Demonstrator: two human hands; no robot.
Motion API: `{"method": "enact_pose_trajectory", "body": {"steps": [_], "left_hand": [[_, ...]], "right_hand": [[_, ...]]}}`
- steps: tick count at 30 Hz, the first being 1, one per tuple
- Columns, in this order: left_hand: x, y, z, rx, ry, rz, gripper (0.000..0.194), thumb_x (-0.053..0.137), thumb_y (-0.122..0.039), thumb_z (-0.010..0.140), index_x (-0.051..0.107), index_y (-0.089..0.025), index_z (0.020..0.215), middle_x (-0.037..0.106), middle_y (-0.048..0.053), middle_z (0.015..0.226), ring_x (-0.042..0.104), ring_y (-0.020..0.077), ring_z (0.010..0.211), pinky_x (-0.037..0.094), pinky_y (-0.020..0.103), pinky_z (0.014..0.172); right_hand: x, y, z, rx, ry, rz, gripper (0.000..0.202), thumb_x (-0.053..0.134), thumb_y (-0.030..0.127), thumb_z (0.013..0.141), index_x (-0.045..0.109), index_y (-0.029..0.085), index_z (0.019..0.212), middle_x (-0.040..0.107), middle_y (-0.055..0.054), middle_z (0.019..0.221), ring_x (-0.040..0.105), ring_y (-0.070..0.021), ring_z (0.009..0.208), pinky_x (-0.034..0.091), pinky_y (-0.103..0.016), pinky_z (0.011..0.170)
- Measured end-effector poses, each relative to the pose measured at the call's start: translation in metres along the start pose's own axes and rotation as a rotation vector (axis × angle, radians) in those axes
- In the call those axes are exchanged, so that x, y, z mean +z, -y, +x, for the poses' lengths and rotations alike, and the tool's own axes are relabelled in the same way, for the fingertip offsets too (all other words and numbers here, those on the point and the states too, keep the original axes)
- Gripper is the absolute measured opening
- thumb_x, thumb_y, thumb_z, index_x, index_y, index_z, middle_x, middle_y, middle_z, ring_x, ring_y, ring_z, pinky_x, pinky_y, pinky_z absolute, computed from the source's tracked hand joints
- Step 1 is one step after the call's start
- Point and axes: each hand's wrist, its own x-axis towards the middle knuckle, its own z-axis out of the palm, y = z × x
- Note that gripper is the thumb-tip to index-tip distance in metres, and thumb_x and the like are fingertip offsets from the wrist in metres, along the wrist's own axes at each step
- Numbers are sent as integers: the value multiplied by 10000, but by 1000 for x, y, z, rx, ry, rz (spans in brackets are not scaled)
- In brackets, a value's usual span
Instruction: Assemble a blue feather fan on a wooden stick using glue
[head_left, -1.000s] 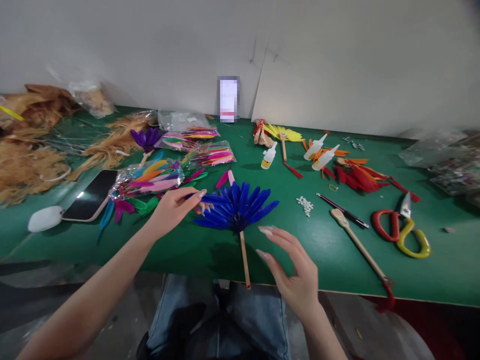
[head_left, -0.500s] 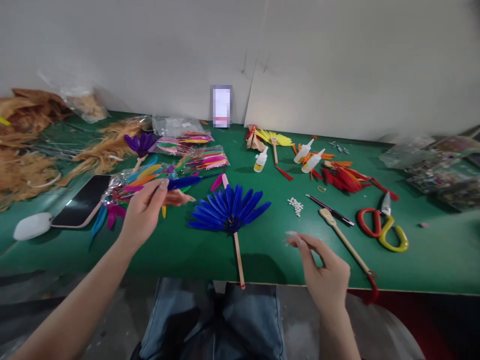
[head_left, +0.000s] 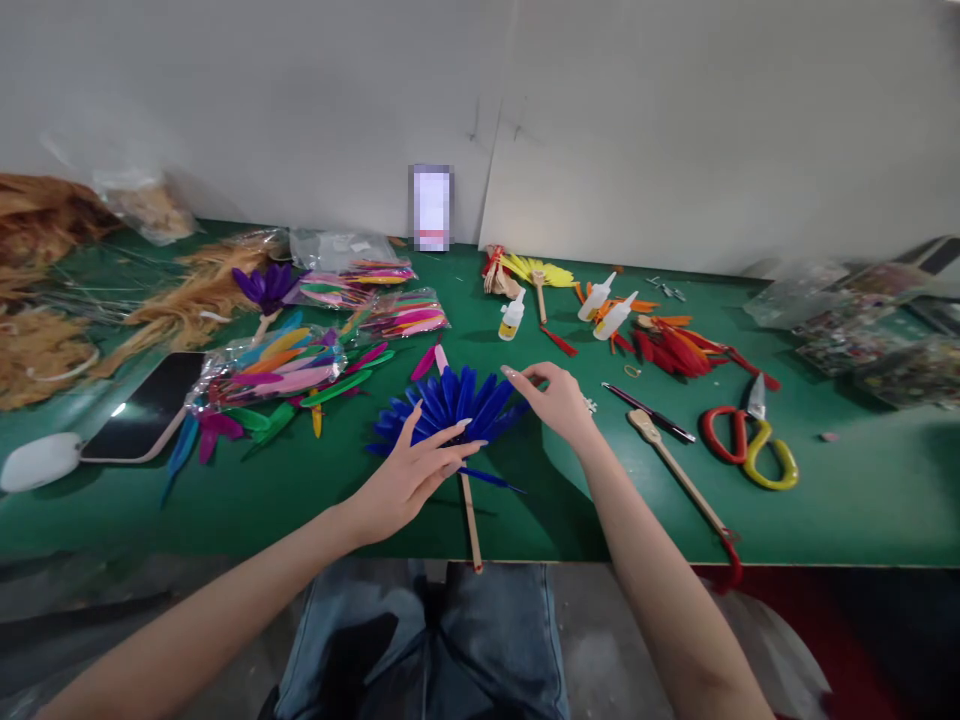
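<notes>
A fan of blue feathers (head_left: 442,400) lies on the green table, its pale wooden stick (head_left: 470,525) pointing to the front edge. My left hand (head_left: 409,465) reaches over the fan's centre, upper fingers spread, with a loose blue feather (head_left: 493,480) between its lower fingertips; the feather sticks out to the right across the top of the stick. At the fan's upper right edge, my right hand (head_left: 551,395) has thumb and forefinger pressed together by the feather tips. Whatever lies between those fingertips is too small to tell.
Bagged coloured feathers (head_left: 285,365), a phone (head_left: 142,405) and a white mouse-like object (head_left: 41,460) are at left. Behind the fan stand glue bottles (head_left: 511,316). To the right lie a pen (head_left: 649,412), a wooden stick (head_left: 679,470), scissors (head_left: 757,430) and red feathers (head_left: 671,347).
My left hand has come right and down from the bagged feathers to the fan, bringing the blue feather. My right hand has moved up and left to the fan's edge, beside the white beads.
</notes>
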Motion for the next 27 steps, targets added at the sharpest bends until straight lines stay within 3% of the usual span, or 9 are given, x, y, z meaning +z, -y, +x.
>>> {"method": "enact_pose_trajectory", "body": {"steps": [6,15,20,27], "left_hand": [[3,0,-6,-24,-47,-2,325,264,-158,990,425,-233,1262,552,62,1339,349,165,1356,-18,547,1158],[8,-3,-3,0,-95,65,220,322,-157,976,528,-210,1032,545,72,1345,394,186,1330,-8,543,1159],[7,-1,-5,16,-114,136,210,345,-155,965,544,-206,1008,557,86,1330,520,176,1229,-19,514,1166],[-10,4,4,-14,-195,138,291,299,-123,963,475,-228,1170,570,43,1319,339,166,1362,31,513,1176]], "right_hand": [[9,-9,5,-39,54,105,338,629,526,747,669,199,667,657,-94,942,634,-209,873,498,-357,811],[4,-15,0,-86,123,167,305,587,482,792,695,197,813,690,-76,892,642,-201,843,505,-351,780],[3,-18,-4,-90,81,138,298,580,487,804,684,208,811,683,-77,920,629,-212,893,490,-373,830],[5,-20,-6,-110,45,113,319,595,515,783,634,209,703,643,-91,1008,616,-223,962,451,-407,909]]}}
